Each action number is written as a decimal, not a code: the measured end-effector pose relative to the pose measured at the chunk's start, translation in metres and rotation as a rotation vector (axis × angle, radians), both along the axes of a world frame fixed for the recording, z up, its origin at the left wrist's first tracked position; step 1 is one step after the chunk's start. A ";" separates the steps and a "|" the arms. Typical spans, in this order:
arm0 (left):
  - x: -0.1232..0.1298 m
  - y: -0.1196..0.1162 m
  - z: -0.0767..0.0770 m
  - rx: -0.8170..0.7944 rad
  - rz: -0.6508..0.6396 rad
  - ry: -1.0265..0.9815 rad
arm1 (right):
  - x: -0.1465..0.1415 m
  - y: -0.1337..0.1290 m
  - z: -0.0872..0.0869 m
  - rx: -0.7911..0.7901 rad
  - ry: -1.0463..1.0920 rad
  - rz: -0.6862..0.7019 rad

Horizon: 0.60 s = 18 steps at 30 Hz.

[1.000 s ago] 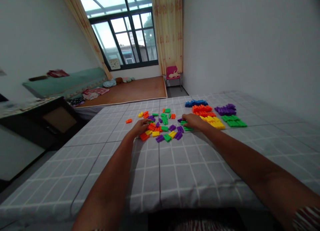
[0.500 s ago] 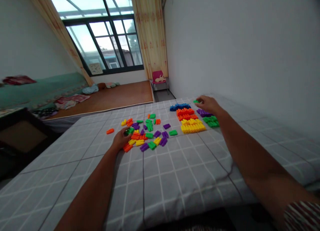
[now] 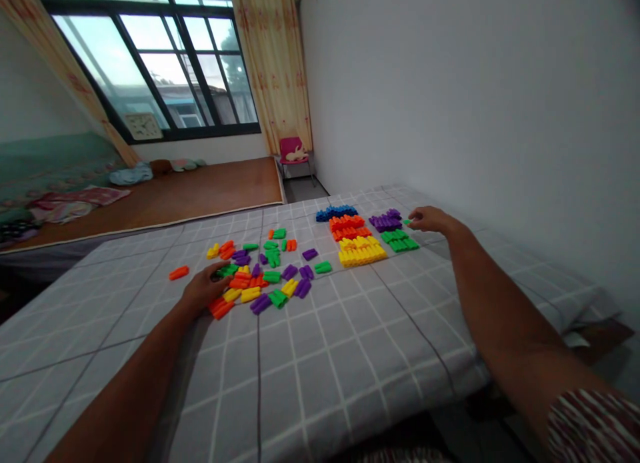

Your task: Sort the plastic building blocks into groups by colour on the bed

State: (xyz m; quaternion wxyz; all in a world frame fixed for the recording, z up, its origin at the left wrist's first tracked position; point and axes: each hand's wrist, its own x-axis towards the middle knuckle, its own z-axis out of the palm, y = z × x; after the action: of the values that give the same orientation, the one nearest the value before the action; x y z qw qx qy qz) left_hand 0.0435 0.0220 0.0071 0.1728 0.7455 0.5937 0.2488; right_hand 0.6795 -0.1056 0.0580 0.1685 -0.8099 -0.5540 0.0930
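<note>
My right hand point(image 3: 431, 219) pinches a small green plastic piece point(image 3: 407, 221) in its fingertips, just right of the sorted rows. Nearest to it are the purple row point(image 3: 385, 220) and the green row point(image 3: 400, 240). At the left, my left hand point(image 3: 204, 288) curls its fingers round green plastic pieces point(image 3: 228, 270); how many is hidden. It rests at the edge of a loose spread of orange, yellow, purple and green pieces, beside an orange pair point(image 3: 220, 308). These look like small clothespin-shaped toy blocks, too small to name surely.
Blue point(image 3: 336, 213), orange point(image 3: 347, 227) and yellow point(image 3: 362, 251) rows lie left of the purple and green ones. A grey checked cloth point(image 3: 350, 336) covers the table. One orange piece point(image 3: 179, 273) lies apart at left. The white wall point(image 3: 450, 103) borders the right side.
My right hand, with its green piece, has come from behind the purple row to its right side, uncovering the purple and green rows. The view has turned right. My left hand stays by the spread.
</note>
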 end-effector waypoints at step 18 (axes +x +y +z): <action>0.000 -0.012 0.003 0.001 -0.006 0.057 | -0.062 -0.013 -0.006 -0.181 -0.282 0.097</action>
State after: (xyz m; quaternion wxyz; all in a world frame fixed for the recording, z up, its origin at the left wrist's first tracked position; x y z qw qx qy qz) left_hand 0.0437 0.0102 0.0098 0.1559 0.7542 0.5961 0.2273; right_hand 0.6172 -0.1181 0.0516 0.0110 -0.7991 -0.6000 0.0359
